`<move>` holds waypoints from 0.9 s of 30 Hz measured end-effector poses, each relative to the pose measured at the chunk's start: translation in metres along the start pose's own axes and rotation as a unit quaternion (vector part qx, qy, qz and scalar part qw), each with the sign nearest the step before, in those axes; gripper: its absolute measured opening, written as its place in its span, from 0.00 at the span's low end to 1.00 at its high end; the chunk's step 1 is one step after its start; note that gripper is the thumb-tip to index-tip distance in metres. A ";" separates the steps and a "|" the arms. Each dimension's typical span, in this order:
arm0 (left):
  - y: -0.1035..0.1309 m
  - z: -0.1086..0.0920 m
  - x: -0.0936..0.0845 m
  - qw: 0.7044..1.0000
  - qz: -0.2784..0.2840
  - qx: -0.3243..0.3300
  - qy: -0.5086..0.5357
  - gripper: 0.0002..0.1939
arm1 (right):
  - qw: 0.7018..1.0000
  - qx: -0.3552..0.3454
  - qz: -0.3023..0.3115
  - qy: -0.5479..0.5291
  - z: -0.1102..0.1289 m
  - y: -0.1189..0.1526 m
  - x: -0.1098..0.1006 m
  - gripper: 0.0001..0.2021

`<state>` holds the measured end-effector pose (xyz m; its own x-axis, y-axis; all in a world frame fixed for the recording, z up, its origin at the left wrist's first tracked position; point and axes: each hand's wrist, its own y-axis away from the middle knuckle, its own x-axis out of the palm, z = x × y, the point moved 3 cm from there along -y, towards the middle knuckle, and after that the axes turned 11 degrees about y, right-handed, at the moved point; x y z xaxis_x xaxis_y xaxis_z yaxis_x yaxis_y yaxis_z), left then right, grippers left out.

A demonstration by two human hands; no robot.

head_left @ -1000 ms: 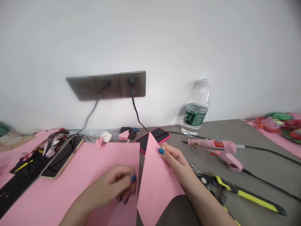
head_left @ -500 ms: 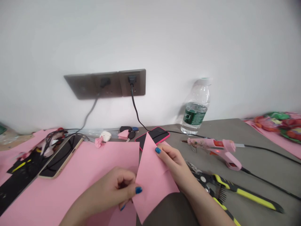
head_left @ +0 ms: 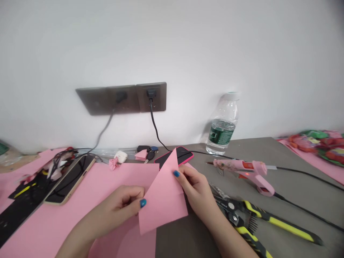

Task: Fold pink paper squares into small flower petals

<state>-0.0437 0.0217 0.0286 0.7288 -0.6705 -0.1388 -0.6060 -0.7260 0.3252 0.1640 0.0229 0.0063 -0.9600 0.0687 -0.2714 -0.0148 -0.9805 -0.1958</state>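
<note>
A folded piece of pink paper is held up between both hands, its pointed tip upward. My left hand pinches its left edge, thumb in front and the other fingers curled behind. My right hand grips the right side below the tip, with the thumb on the front face. Under my left hand lies a large pink sheet. Behind the paper's tip is a phone with a pink edge, partly hidden.
Right of my hands lie a pink glue gun with a cable and yellow-black pliers. A water bottle stands by the wall. Another phone, keys, a white case and a small pink paper piece lie left.
My left hand has moved left and slightly up. The pink paper has turned, its lower edge now farther left and higher. My right hand keeps its hold near the tip.
</note>
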 end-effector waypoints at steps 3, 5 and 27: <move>0.003 0.002 -0.005 1.000 0.018 -0.012 0.006 0.23 | 1.000 -0.002 -0.005 0.016 -0.001 0.001 0.002 0.22; 0.005 0.003 -0.010 1.000 0.019 -0.008 0.017 0.22 | 1.000 -0.001 -0.021 0.007 -0.002 0.001 0.001 0.22; -0.014 0.001 0.005 0.954 -0.273 0.127 -0.018 0.12 | 0.979 0.083 0.071 -0.173 -0.007 0.002 0.011 0.21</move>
<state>-0.0315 0.0284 0.0226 0.9487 -0.1845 -0.2567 -0.2014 -0.9786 -0.0409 0.1551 0.0229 -0.0036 -0.9926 -0.1079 0.0563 0.1072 -0.9941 -0.0163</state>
